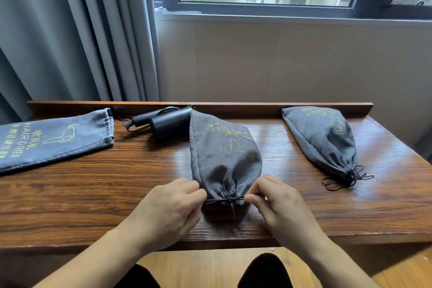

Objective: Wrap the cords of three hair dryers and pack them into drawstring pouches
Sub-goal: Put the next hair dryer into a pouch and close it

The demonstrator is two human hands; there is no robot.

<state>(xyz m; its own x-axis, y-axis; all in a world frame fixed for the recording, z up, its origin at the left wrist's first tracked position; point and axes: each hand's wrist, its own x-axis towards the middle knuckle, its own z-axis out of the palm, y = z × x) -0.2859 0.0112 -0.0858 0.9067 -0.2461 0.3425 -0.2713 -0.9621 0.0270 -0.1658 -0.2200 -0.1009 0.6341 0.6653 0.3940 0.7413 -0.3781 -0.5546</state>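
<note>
Head view: the left hand (170, 208) and right hand (278, 206) are pinching the drawstring (228, 201) of the middle pouch (224, 154) at lower centre of the tabletop (93, 194), fingers curled tight, cinching its neck. A tied pouch (325, 138) is lying at right; a flat pouch (51, 138) and bare hair dryer (163, 121) are waiting at upper left. Judged: second pouch closing; knotting comes next.

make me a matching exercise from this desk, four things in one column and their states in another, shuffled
1. middle pouch
2. right pouch
3. left pouch
4. hair dryer

A. flat
B. bare on the desk, unpacked
C. filled, left hand and right hand pulling its cord
D. filled and tied, nobody touching it

Pairs: 1-C, 2-D, 3-A, 4-B
</note>
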